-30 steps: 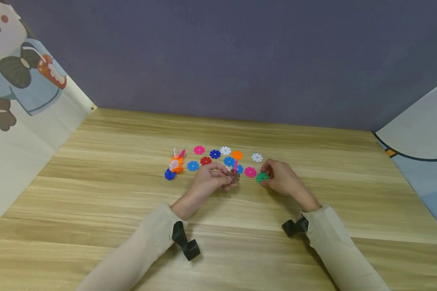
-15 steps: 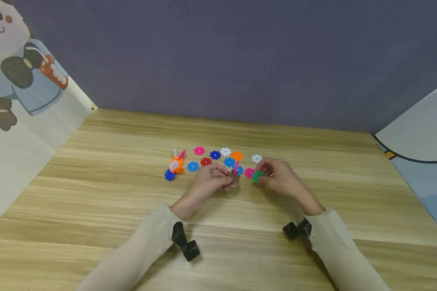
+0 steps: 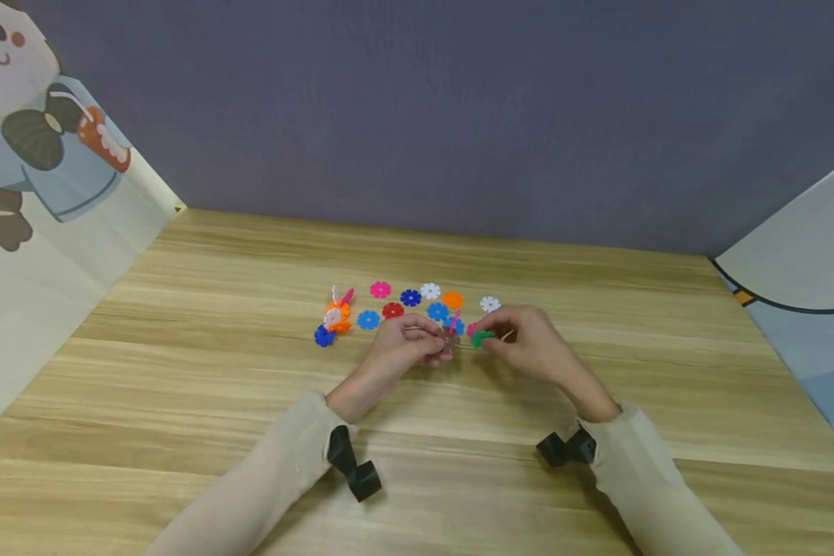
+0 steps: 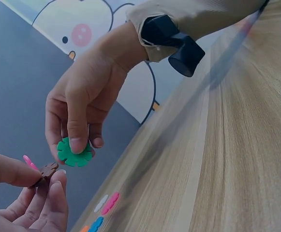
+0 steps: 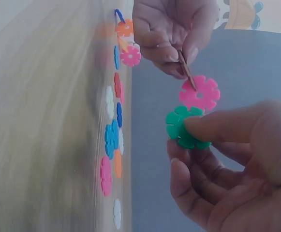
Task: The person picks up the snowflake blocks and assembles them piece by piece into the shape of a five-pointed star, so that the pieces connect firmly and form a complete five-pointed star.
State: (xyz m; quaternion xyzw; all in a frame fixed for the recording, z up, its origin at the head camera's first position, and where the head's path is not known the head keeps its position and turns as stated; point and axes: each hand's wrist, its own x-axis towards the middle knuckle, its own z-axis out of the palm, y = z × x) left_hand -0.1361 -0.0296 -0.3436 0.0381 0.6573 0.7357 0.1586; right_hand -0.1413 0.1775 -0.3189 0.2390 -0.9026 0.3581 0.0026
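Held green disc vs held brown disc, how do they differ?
Right hand pinches the green notched disc; left hand, the brown notched disc.
Green disc is single; brown disc is joined to a pink disc.
In the right wrist view, green disc shows its face, brown disc its edge.
Both have notched rims.

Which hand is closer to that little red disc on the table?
Left. The left hand is just on the near side of the red disc; the right hand is farther off to its right.
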